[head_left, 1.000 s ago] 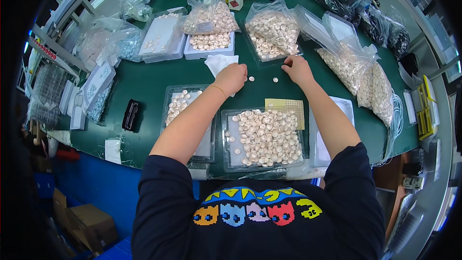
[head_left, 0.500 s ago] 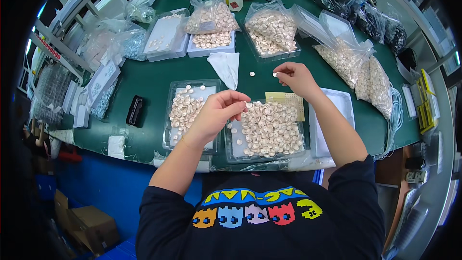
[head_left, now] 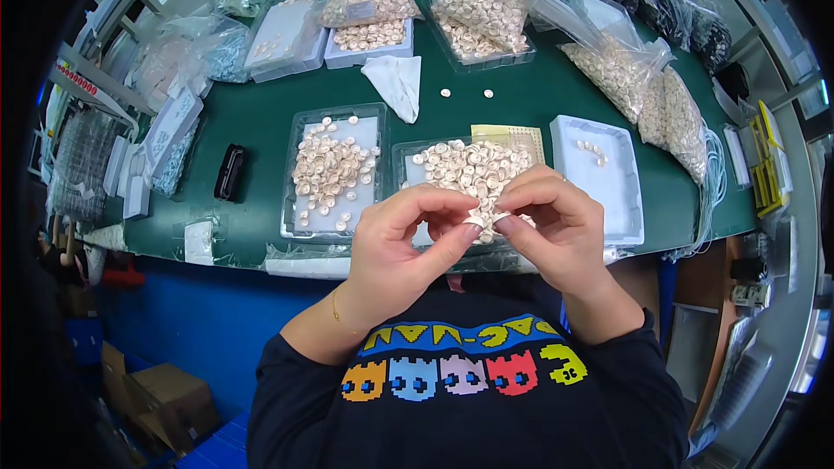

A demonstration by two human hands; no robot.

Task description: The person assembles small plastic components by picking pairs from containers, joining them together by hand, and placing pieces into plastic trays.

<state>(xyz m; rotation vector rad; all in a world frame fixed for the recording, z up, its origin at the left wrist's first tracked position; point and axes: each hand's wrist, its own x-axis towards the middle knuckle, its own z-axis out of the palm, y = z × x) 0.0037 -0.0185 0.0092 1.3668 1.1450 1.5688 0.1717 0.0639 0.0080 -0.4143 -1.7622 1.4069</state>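
Observation:
My left hand [head_left: 417, 230] and my right hand [head_left: 553, 221] are raised close together over the near edge of the middle clear tray [head_left: 401, 156]. Each is pinched, thumb against forefinger, with a sliver of a small round cream disc [head_left: 474, 221] at the left fingertips and another pale disc edge [head_left: 501, 216] at the right ones. The fingers cover most of both pieces. Below and beyond the hands, a heap of the same cream discs [head_left: 473, 165] fills the tray. Two single discs, one left [head_left: 446, 93] and one right [head_left: 488, 94], lie apart on the green table.
Left of the middle tray stands another clear tray [head_left: 289, 182] of discs. A white tray [head_left: 638, 200] with several discs is at the right. Bagged discs [head_left: 482, 13], a white cloth [head_left: 400, 91] and a dark case [head_left: 229, 172] lie on the green table [head_left: 252, 122].
My right hand has left its disc on the table beside the other one and come back to my left hand. Both hands are now nearer my body, and the view has shifted.

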